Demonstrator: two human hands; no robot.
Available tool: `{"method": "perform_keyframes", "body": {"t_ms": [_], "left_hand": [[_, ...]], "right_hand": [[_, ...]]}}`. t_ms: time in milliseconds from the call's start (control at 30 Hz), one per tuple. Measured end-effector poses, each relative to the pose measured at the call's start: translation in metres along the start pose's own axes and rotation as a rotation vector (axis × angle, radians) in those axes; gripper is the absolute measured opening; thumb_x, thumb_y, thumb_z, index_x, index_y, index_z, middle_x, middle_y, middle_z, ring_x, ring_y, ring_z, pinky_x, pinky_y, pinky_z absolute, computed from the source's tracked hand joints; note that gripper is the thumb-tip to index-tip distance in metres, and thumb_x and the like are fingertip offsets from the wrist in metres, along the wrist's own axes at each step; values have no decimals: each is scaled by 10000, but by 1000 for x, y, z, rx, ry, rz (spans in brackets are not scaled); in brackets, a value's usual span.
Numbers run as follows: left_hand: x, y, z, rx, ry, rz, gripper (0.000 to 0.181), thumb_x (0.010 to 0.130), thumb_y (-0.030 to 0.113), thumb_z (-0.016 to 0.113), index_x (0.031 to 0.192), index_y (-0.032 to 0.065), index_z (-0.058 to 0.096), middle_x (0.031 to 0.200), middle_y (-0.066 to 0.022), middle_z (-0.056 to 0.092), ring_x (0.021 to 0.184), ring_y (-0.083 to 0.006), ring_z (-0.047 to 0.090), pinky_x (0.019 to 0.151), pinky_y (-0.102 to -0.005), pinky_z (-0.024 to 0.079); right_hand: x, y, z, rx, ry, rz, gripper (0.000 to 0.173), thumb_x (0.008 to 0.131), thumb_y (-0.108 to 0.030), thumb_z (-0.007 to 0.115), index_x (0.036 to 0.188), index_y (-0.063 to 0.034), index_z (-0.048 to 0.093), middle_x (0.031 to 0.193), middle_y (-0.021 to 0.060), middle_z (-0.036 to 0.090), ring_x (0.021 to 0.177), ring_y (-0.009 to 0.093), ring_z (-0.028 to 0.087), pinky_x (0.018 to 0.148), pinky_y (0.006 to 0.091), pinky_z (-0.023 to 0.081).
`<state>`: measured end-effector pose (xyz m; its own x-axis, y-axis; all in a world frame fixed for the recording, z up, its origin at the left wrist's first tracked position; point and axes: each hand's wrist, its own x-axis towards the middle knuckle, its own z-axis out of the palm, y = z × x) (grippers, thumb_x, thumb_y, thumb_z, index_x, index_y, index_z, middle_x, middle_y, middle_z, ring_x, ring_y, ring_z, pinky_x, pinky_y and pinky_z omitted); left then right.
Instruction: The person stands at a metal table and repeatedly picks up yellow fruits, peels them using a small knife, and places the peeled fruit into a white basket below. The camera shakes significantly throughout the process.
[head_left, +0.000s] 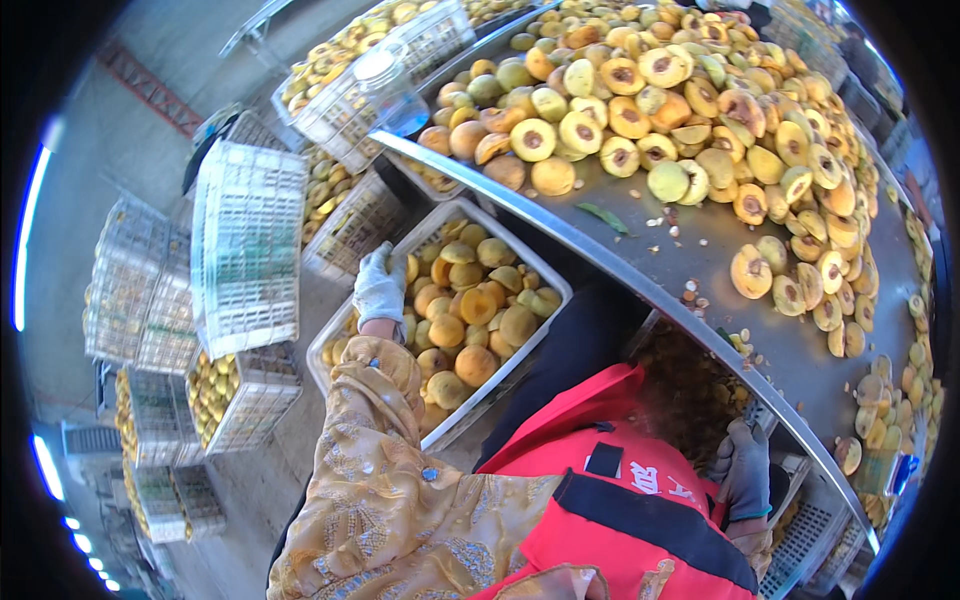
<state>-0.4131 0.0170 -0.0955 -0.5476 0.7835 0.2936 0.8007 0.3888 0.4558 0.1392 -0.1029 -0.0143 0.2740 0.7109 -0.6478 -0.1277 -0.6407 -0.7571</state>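
My left hand, in a white glove, grips the far-left rim of a white plastic crate. Halved and whole apricot-like fruits fill much of this crate, which stands to the left of my lap. Down by my right side is my right hand, in a grey glove with curled fingers. It is close to a dim container of small pits or scraps under the table's edge; whether it holds anything is hidden. A red apron covers my lap.
A metal-edged table carries a large heap of cut fruit, with loose pits and a leaf. A clear plastic jar stands at its left corner. Stacked crates line the floor at left; another crate sits lower right.
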Motion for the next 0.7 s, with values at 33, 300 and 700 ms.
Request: {"method": "perform_keyframes", "body": {"t_ms": [33,300,700], "left_hand": [[-6,8,6,174,-56,82,471,833,400,618,1220,140,560,1156,-161,578,1078,-342,555,917,-420,448],[19,35,35,582,-720,-33,562,824,568,515,1080,89,660,1056,-177,650,1022,-353,607,871,-463,462],[-106,423,68,-206,-645,1242,636,696,343,735,1248,124,510,1292,-154,490,1155,-319,505,965,-427,418]], "right_hand": [[-2,1,-1,1,14,-3,145,872,-240,532,879,-104,479,591,9,461,398,105,396,348,248,333],[-4,4,-13,-23,-44,4,163,875,-243,559,911,-93,506,619,24,515,456,131,482,401,277,402],[-29,-26,-1,-105,-269,-66,195,867,-238,586,889,-66,498,653,30,527,487,120,516,439,257,428]]}}
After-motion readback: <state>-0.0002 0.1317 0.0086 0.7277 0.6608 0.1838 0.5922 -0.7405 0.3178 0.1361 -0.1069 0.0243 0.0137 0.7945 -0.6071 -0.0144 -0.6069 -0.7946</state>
